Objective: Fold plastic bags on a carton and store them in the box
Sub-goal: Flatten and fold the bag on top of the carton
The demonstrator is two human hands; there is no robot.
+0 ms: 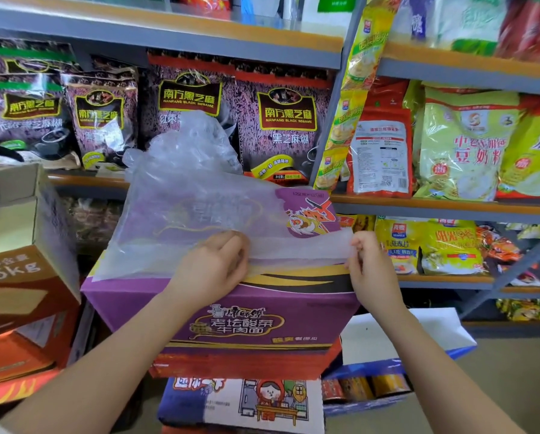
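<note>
Plastic bag (184, 211) lay flat on purple carton (231, 321), long axis 9-to-3. Both grips pinched its near edge: left hand (212, 264) mid-edge, right hand (364, 258) at 3 o'clock corner; fold likely toward 12.

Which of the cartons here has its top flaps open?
The brown carton at far left marked 5kg: its flaps stand up. The purple carton under the plastic bag is closed, as is the cartoon-printed one beneath it.
</note>
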